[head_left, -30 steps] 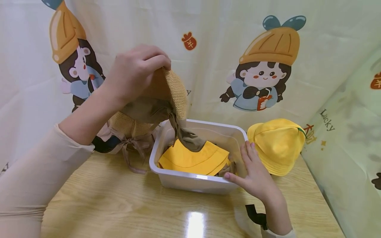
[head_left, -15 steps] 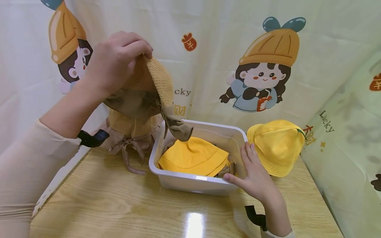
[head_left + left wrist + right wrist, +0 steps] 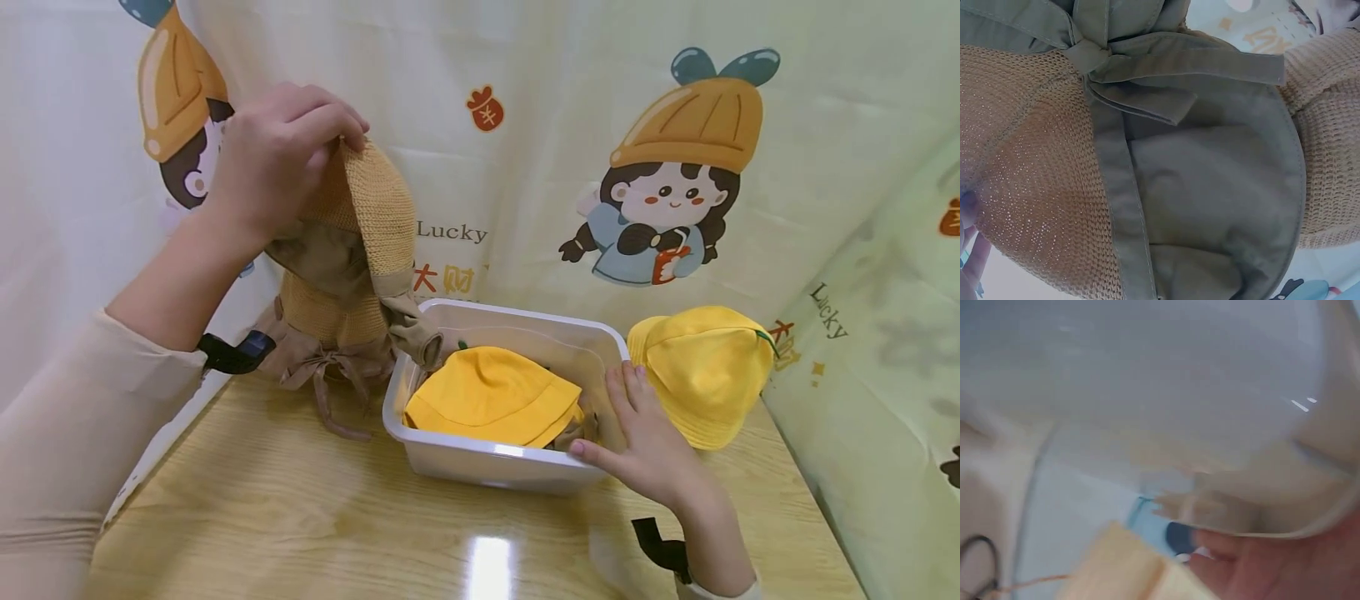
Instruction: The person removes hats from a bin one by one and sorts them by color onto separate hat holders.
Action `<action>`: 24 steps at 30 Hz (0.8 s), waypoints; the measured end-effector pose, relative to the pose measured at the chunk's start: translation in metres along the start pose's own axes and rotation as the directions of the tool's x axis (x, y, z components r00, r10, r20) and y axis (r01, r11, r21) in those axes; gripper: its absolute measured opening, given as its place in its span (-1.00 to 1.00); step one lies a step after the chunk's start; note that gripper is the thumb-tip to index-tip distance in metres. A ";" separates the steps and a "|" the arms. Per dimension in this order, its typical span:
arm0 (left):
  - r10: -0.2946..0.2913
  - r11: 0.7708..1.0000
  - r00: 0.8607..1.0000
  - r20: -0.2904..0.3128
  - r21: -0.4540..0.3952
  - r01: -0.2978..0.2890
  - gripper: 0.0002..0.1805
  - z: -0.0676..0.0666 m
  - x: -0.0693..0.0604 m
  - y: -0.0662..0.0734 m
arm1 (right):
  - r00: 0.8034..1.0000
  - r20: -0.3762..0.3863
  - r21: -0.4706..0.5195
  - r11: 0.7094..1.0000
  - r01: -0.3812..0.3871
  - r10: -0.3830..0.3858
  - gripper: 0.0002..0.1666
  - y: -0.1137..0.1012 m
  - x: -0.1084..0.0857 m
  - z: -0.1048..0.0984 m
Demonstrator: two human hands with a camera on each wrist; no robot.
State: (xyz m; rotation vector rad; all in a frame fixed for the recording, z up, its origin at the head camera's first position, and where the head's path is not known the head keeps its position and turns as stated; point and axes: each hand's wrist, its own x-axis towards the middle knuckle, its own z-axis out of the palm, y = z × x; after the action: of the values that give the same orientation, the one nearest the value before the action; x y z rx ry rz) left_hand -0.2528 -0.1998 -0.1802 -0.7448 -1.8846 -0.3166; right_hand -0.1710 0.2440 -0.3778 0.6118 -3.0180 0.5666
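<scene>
My left hand (image 3: 281,158) pinches the crown of a tan woven sun hat (image 3: 382,208) with an olive-brown cloth brim and a tied bow (image 3: 1088,56). It hangs above and in front of another woven sun hat (image 3: 330,312), which has a brown ribbon bow and stands on the table. One loose end of the held hat dangles by the left rim of a pale grey plastic bin (image 3: 525,475). On the bin's front right corner rests my right hand (image 3: 660,450), fingers straight along the rim. A yellow bucket hat (image 3: 495,396) lies in the bin over some brownish cloth.
Another yellow bucket hat (image 3: 705,371) sits right of the bin, against the curtain (image 3: 525,183) printed with cartoon figures. The wooden table (image 3: 337,517) spreads in front. Most of the right wrist view is blurred and filled by the bin's wall.
My left hand has carried the woven sun hat leftward, from over the bin to over the standing hat. More of the yellow hat in the bin shows. The right hand stays on the rim.
</scene>
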 end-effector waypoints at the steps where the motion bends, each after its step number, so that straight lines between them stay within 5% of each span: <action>1: -0.001 1.000 1.000 -0.003 -0.006 0.001 -0.68 0.000 -0.002 0.001 | 1.000 0.020 -0.023 1.000 0.014 -0.013 0.35 -0.002 0.001 -0.005; 7: 0.014 1.000 1.000 0.008 -0.002 -0.014 -0.69 -0.007 -0.006 0.005 | 0.974 0.079 -0.099 0.971 0.217 -0.210 0.11 -0.031 0.028 -0.040; 11: 0.012 1.000 1.000 0.016 -0.027 -0.012 -0.68 -0.009 -0.010 0.008 | 0.926 0.106 -0.024 0.931 0.365 -0.361 -0.17 -0.065 0.054 -0.062; 16: -0.011 0.998 1.000 0.001 -0.054 0.011 -0.66 -0.009 -0.015 0.013 | 0.855 0.132 0.038 0.865 0.501 -0.501 -0.29 -0.107 0.086 -0.077; 21: 0.026 0.999 0.999 0.020 -0.039 -0.025 -0.67 -0.011 -0.016 0.014 | 0.800 -0.009 0.054 0.799 0.599 -0.600 -0.37 -0.138 0.123 -0.085; 24: 0.058 0.998 0.997 0.046 -0.022 -0.057 -0.69 -0.011 -0.014 0.013 | 0.790 -0.117 0.105 0.783 0.613 -0.602 -0.41 -0.150 0.145 -0.088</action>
State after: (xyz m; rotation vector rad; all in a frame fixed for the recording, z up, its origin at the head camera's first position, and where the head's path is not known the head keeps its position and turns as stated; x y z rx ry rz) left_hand -0.2333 -0.2006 -0.1894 -0.8256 -1.9017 -0.2851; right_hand -0.2536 0.0915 -0.2312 1.4538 -2.4835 0.7239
